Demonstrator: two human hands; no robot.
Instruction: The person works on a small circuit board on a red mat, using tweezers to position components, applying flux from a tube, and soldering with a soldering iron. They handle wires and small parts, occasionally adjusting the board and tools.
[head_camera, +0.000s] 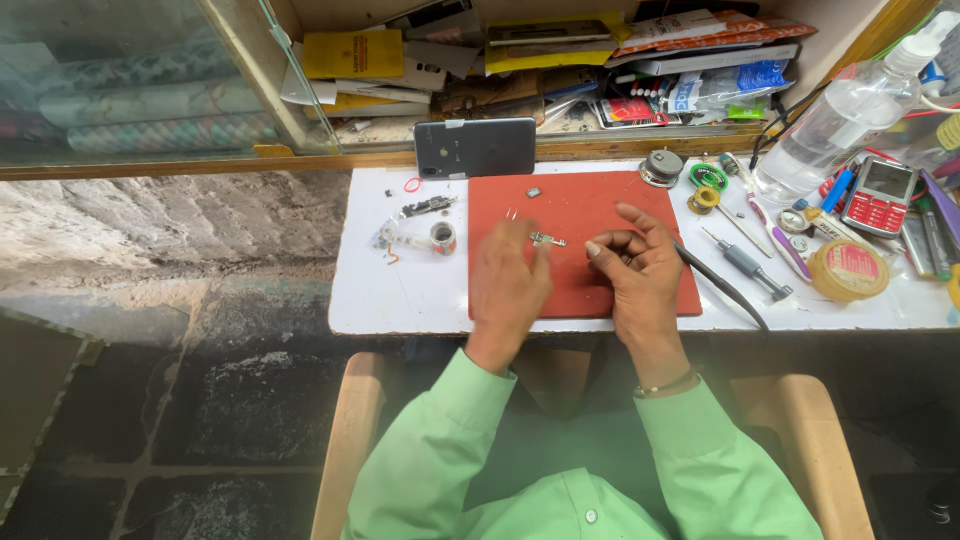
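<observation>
Seen from above, a white desk (360, 300) carries a red mat (580, 215). Left of the mat lies a small tape roll (443, 237). The left hand (508, 282) rests on the mat, its grip blurred, so I cannot tell its state; a small metal part (547, 239) lies just beyond its fingers. The right hand (640, 270) curls loosely, holding nothing. A black-handled tool (722, 286) lies just right, a clear bottle (835, 120) farther right.
</observation>
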